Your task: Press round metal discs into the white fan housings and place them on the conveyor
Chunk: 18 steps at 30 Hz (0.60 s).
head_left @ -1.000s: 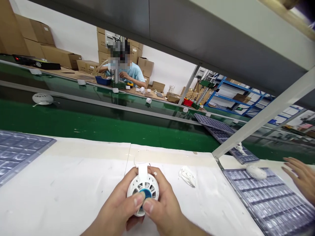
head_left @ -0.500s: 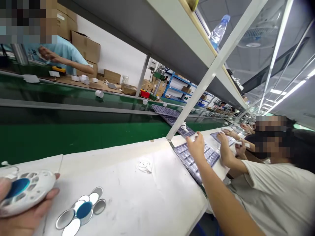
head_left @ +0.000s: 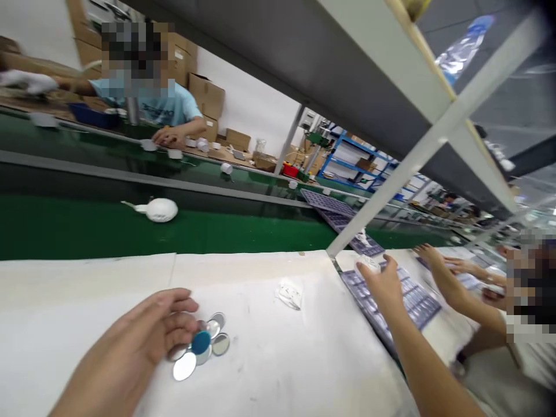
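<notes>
My right hand (head_left: 147, 330) reaches in from the lower left, fingers bent and close together. Its fingertips lie on a small pile of round metal discs (head_left: 204, 347) on the white bench cover (head_left: 278, 359). One disc with a blue face (head_left: 200, 341) sits right at the fingertips. Whether a disc is lifted I cannot tell. My left hand is out of view. A white round fan housing (head_left: 158, 209) with a short cord lies on the green conveyor belt (head_left: 243, 234) beyond the bench.
A crumpled white cord (head_left: 290, 294) lies on the cover. To the right, a neighbour's hand (head_left: 382, 284) rests on a tray of clear blister cells (head_left: 412, 301). A slanted white frame post (head_left: 417, 156) rises from the bench edge. Another person works across the belt.
The view has swung left. The white fan housing that my left hand held is gone from my hands, and my right hand has come onto the discs.
</notes>
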### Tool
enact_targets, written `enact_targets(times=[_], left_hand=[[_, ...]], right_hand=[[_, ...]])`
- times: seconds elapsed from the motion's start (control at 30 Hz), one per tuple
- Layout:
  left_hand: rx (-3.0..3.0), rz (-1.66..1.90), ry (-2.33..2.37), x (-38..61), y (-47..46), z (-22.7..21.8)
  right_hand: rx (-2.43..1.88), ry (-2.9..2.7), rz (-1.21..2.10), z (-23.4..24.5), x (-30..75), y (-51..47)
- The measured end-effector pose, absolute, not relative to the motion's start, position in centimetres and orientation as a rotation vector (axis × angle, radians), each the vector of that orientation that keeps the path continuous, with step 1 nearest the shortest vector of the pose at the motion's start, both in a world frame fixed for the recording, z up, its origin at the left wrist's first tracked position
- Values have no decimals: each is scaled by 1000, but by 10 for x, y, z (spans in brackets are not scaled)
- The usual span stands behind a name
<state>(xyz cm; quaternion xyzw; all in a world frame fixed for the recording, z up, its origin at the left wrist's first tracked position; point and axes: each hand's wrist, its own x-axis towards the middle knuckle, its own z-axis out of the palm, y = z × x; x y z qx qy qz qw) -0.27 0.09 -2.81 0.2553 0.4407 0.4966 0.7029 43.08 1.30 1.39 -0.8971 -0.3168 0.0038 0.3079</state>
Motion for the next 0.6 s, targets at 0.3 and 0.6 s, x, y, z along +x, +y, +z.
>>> enact_targets(times=[0.3,0.6], left_hand=[[472,996,662,16,-21,2],[420,1137,730,-1,-10,1]], right_hand=[[-1178,-1688,918,7,188,-18],[-1382,-2624,794,5,207,0]])
